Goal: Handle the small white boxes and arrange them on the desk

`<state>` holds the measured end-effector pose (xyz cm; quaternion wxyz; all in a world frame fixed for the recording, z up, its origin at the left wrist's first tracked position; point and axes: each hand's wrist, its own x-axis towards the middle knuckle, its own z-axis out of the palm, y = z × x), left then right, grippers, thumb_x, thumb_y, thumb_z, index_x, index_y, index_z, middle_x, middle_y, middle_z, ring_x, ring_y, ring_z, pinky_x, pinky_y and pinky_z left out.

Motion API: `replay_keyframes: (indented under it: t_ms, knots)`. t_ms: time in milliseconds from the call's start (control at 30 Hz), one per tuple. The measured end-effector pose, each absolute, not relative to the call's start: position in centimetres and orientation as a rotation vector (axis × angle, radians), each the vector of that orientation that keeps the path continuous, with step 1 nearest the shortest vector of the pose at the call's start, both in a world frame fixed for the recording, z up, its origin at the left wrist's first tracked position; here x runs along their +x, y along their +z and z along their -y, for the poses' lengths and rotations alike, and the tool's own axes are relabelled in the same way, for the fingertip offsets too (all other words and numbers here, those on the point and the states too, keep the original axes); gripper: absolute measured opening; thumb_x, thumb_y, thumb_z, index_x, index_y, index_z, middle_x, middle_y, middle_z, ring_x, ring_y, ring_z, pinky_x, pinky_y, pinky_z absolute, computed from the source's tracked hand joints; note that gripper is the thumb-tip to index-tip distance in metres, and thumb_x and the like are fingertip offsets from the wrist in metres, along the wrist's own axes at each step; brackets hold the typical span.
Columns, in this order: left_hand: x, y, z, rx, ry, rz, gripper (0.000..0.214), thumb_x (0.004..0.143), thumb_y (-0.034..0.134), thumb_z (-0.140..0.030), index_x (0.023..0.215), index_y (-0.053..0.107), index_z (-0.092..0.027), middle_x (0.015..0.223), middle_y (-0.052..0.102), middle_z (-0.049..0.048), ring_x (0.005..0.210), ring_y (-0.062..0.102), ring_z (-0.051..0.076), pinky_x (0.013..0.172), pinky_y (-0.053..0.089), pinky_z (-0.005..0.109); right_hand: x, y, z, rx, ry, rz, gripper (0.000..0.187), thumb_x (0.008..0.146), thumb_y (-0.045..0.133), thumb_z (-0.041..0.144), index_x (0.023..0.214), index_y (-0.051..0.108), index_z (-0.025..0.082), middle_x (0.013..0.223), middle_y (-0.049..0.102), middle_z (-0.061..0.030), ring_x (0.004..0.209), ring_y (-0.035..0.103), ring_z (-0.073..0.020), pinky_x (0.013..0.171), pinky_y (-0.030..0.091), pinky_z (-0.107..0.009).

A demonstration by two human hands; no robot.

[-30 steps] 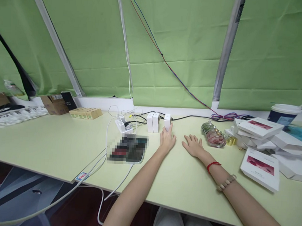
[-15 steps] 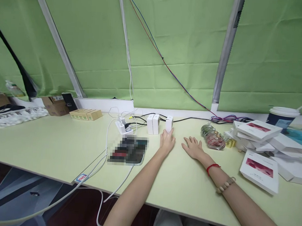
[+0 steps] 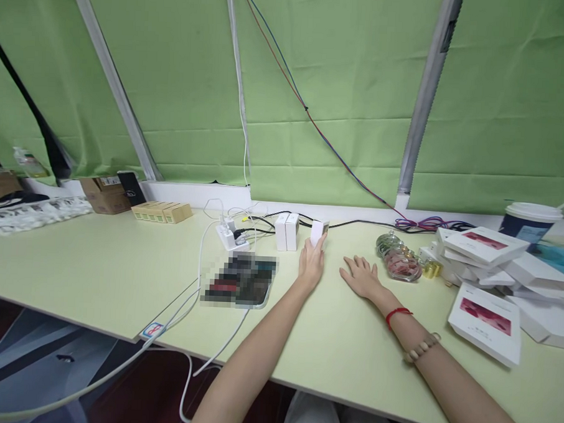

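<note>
My left hand (image 3: pixel 311 266) grips a small white box (image 3: pixel 316 230) from the near side, its fingers closed on the lower part. The box is turned so that a darker side face shows at its right. Just left of it, two similar white boxes (image 3: pixel 287 231) stand upright side by side. My right hand (image 3: pixel 361 276) lies palm down on the table (image 3: pixel 332 338) with fingers spread, holding nothing. A red cord bracelet (image 3: pixel 399 312) and a beaded bracelet (image 3: pixel 422 347) are on that arm.
Right of my hands are glass jars (image 3: pixel 401 263) and a pile of flat white boxes (image 3: pixel 486 245), with a lidded cup (image 3: pixel 529 222) behind. A power strip (image 3: pixel 231 237), a blurred-out device (image 3: pixel 244 281) and cables (image 3: pixel 200 258) lie left. Yellowish boxes (image 3: pixel 163 211) stand farther left.
The small white box in my left hand has turned and leans slightly right, showing its side face. My right hand stays flat in the same place.
</note>
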<state>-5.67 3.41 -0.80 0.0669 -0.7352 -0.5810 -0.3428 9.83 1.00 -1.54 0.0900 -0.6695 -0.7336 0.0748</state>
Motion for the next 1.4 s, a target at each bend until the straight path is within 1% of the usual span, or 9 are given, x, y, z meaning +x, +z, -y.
replay_keyframes:
  t_ms: [133, 333, 500, 700, 800, 1033, 1133, 1267, 1400]
  knots:
    - [-5.6, -0.8, -3.6, -2.213, -1.034, 1.755, 0.058, 0.085, 0.036, -0.012, 0.140, 0.030, -0.029, 0.109, 0.042, 0.0106, 0.084, 0.052, 0.017, 0.083, 0.043, 0.030, 9.9, -1.6, -1.1, -1.998, 0.228, 2.184, 0.056, 0.092, 0.024, 0.047, 0.142, 0.027, 0.021, 0.147, 0.021, -0.0100, 0.136, 0.013, -0.0274, 0.107, 0.009, -0.052]
    - [-5.2, -0.6, -3.1, -2.229, -0.912, 1.884, 0.059, 0.087, 0.036, -0.017, 0.141, 0.023, -0.035, 0.112, 0.041, 0.0102, 0.080, 0.056, 0.016, 0.072, 0.047, 0.028, 9.9, -1.8, -1.3, -2.001, 0.232, 2.187, 0.056, 0.092, 0.024, 0.048, 0.142, 0.027, 0.023, 0.148, 0.019, -0.0095, 0.137, 0.012, -0.0272, 0.107, 0.008, -0.052]
    - [-5.0, -0.3, -3.0, -2.152, -1.041, 1.774, 0.061, 0.087, 0.035, -0.016, 0.143, 0.018, -0.035, 0.125, 0.036, 0.0120, 0.097, 0.055, 0.019, 0.079, 0.048, 0.031, 9.9, -1.8, -1.3, -2.018, 0.235, 2.191, 0.057, 0.092, 0.023, 0.048, 0.142, 0.026, 0.023, 0.148, 0.019, -0.0093, 0.137, 0.012, -0.0271, 0.107, 0.009, -0.052]
    - [-5.0, 0.3, -3.0, -2.132, -1.121, 1.707, 0.053, 0.087, 0.035, -0.014, 0.138, 0.034, -0.030, 0.145, 0.016, 0.0128, 0.121, 0.043, 0.026, 0.088, 0.046, 0.035, 9.9, -1.8, -1.2, -2.013, 0.215, 2.202, 0.057, 0.092, 0.022, 0.048, 0.142, 0.026, 0.022, 0.147, 0.020, -0.0100, 0.136, 0.013, -0.0269, 0.107, 0.010, -0.052]
    - [-5.1, 0.4, -3.0, -2.175, -1.136, 1.684, 0.050, 0.086, 0.036, -0.012, 0.134, 0.041, -0.027, 0.145, 0.017, 0.0120, 0.122, 0.043, 0.026, 0.089, 0.046, 0.035, 10.0, -1.8, -1.2, -2.009, 0.206, 2.205, 0.056, 0.092, 0.022, 0.048, 0.142, 0.027, 0.022, 0.147, 0.021, -0.0102, 0.136, 0.013, -0.0267, 0.107, 0.010, -0.052]
    - [-5.4, 0.9, -2.7, -2.226, -1.143, 1.637, 0.049, 0.083, 0.038, -0.010, 0.128, 0.046, -0.027, 0.144, 0.022, 0.0080, 0.121, 0.042, 0.023, 0.080, 0.049, 0.030, 10.1, -1.8, -1.2, -1.998, 0.215, 2.199, 0.056, 0.092, 0.024, 0.048, 0.141, 0.027, 0.022, 0.147, 0.021, -0.0097, 0.136, 0.014, -0.0270, 0.107, 0.010, -0.052]
    - [-5.3, 0.9, -2.7, -2.271, -1.065, 1.617, 0.047, 0.082, 0.039, -0.010, 0.125, 0.048, -0.027, 0.143, 0.025, 0.0064, 0.116, 0.046, 0.022, 0.074, 0.050, 0.028, 10.2, -1.9, -1.2, -1.999, 0.217, 2.192, 0.056, 0.092, 0.024, 0.048, 0.141, 0.028, 0.022, 0.147, 0.021, -0.0098, 0.136, 0.014, -0.0269, 0.107, 0.009, -0.052]
    - [-5.0, 0.8, -2.5, -2.309, -0.935, 1.527, 0.048, 0.080, 0.040, -0.007, 0.124, 0.048, -0.026, 0.145, 0.023, 0.0059, 0.114, 0.045, 0.022, 0.076, 0.048, 0.029, 10.3, -2.1, -1.3, -1.995, 0.196, 2.202, 0.055, 0.092, 0.024, 0.048, 0.141, 0.028, 0.023, 0.147, 0.022, -0.0096, 0.136, 0.014, -0.0260, 0.107, 0.010, -0.052]
    - [-4.9, 1.1, -2.0, -2.366, -0.786, 1.429, 0.051, 0.078, 0.043, -0.008, 0.125, 0.047, -0.027, 0.145, 0.025, 0.0028, 0.109, 0.045, 0.022, 0.073, 0.048, 0.029, 10.3, -2.3, -1.4, -2.011, 0.160, 2.209, 0.056, 0.092, 0.023, 0.049, 0.141, 0.028, 0.024, 0.146, 0.022, -0.0096, 0.136, 0.015, -0.0265, 0.107, 0.012, -0.053]
